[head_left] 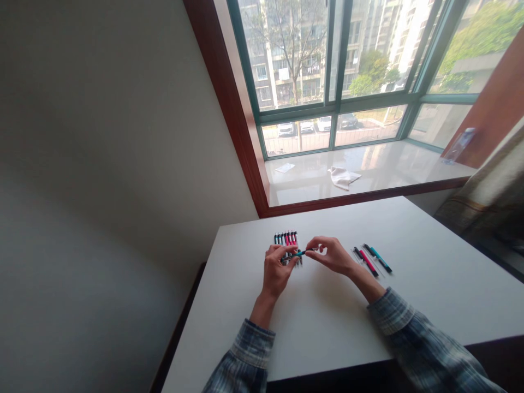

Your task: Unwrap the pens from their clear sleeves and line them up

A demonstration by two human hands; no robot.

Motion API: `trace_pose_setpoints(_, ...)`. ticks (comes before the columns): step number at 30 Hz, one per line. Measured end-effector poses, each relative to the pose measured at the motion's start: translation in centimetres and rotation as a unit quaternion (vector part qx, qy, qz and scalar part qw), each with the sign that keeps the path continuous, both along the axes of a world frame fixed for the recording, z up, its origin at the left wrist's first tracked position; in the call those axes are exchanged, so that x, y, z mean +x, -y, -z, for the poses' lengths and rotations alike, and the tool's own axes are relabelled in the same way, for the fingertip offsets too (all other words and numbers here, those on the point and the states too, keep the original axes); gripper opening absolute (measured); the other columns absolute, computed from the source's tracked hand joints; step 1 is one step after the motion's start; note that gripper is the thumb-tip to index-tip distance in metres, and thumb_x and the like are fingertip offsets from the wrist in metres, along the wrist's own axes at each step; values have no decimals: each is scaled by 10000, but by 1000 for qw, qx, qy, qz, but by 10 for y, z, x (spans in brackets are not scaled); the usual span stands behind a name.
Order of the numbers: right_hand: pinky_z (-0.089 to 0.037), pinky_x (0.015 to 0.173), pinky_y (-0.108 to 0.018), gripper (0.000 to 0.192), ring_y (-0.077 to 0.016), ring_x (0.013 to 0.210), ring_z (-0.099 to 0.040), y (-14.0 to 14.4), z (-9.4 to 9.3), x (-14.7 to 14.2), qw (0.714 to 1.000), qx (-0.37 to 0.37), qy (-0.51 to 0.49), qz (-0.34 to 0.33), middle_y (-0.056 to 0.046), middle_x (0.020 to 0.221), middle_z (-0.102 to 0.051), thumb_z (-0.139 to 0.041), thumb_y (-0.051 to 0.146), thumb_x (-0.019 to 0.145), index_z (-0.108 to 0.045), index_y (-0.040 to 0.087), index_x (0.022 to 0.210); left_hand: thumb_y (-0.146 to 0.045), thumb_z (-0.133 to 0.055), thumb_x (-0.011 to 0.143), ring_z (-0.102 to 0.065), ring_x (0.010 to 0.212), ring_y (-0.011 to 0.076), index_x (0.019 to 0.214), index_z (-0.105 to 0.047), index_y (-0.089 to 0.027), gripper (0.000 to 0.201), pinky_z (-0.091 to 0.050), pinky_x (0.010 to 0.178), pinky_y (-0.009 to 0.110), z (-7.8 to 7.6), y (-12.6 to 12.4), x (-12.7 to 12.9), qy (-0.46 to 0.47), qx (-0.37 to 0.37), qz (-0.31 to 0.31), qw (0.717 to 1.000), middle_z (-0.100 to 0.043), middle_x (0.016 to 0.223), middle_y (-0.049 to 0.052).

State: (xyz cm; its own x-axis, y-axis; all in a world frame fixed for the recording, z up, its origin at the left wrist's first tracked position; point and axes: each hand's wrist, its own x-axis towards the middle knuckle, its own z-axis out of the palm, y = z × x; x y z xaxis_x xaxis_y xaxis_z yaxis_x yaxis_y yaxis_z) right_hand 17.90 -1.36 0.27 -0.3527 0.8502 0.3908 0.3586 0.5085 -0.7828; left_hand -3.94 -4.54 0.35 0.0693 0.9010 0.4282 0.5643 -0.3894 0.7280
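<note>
Head view: my left hand (275,271) and right hand (333,255) both pinch one teal pen (301,252) just above the white table (429,284). I count a tidy row of pens (286,238) beyond it; I'd say the loose pens (372,258) on the right remain.

White counter (327,327). Teal-black pen (301,253) in hands. Row of pens (286,238): black, pink. Loose pens (372,259): pink, teal. Plaid blue-grey sleeves (409,333). Red-brown window frame (229,109).
</note>
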Motion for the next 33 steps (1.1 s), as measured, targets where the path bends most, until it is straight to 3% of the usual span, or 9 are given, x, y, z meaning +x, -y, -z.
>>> trace_pose_setpoints(9,-503,732,-342,350,-207,790,-630,-2,3,-2,999,29,28,29,-62,864,-704,-647,526,947,-719,224,784,-233,-780,833,-618,1009,264,1132,-769,-331,314,-489,957,446,0,0,-1,-27,22,-9,999,-730,973,41)
trace_pose_setpoints(15,-519,690,-329,428,-211,771,-648,-5,6,-1,989,-14,-66,128,-78,874,-724,-605,590,945,-734,209,798,-310,-747,872,-557,1222,291,1377,-616,-303,522,-419,1098,484,-8,-1,-8,19,84,-58,995,-682,1286,69)
trace_pose_setpoints(19,-517,686,-326,440,-219,783,-656,-7,7,1,982,-33,-88,161,-83,879,-733,-629,610,919,-744,207,783,-273,-689,900,-575,1209,260,1435,-545,-298,555,-427,1089,455,-6,-2,-10,62,81,-91,991,-690,1220,58)
trace_pose_setpoints(33,-528,700,-332,432,-222,792,-667,-5,3,-1,985,-44,-98,139,-86,889,-741,-636,608,915,-747,209,791,-263,-707,864,-596,1204,253,1483,-479,-313,662,-436,1035,437,-2,-3,-8,80,33,-81,993,-703,1231,59)
